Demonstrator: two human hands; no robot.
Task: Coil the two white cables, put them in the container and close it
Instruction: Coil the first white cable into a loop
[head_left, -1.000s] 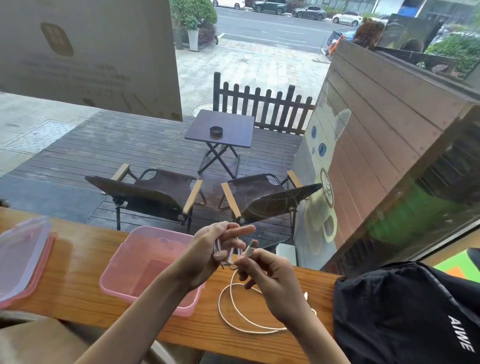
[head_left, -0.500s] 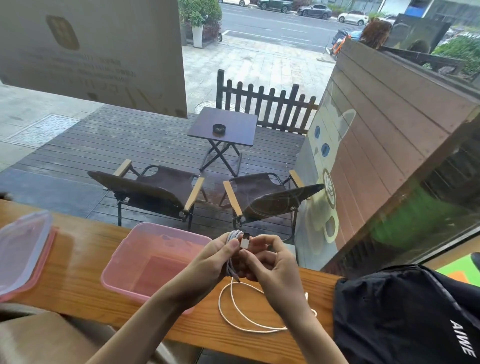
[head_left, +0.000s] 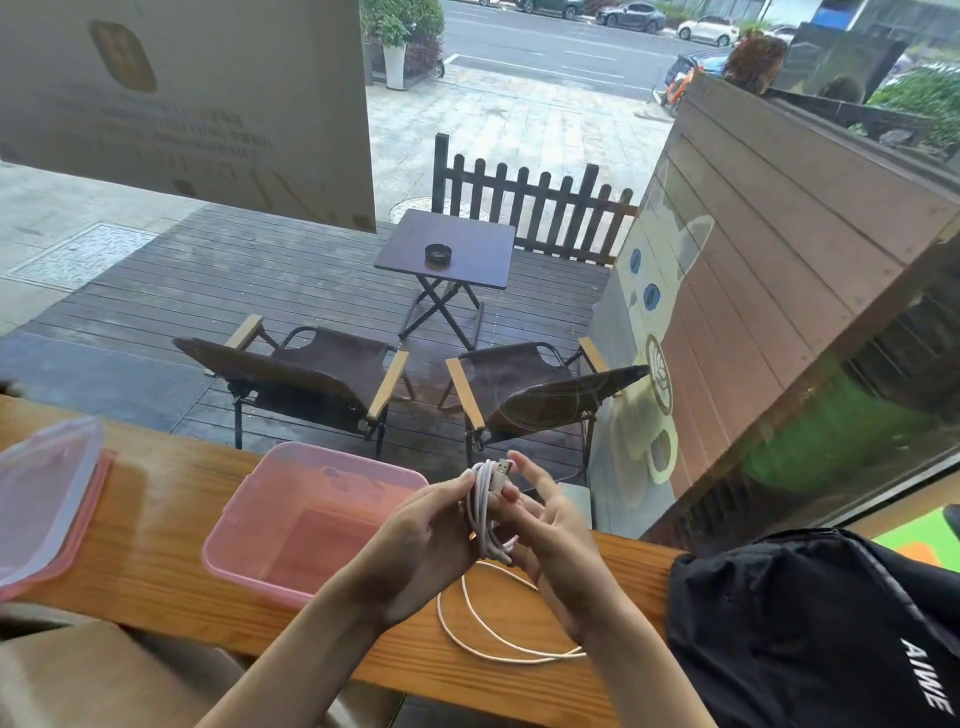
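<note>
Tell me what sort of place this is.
Probably a café's window counter: a wooden bar top faces a big window onto a deck with folding chairs, a small table with an ashtray, and a painted cat holding a latte. A street lies beyond.

Setting is read as a café or similar shop, at a window seat facing the street. A wooden counter (head_left: 156, 525) is set directly against a large glass window (head_left: 519, 156). Outside, a wet wooden deck is seen with two folding chairs (head_left: 311, 374), a small folding table (head_left: 467, 249) carrying an ashtray (head_left: 438, 253), and a low picket fence (head_left: 530, 202). A cat holding a latte cup is painted on the slatted wall (head_left: 779, 249). A paved walkway, road and parked cars are visible beyond
</note>
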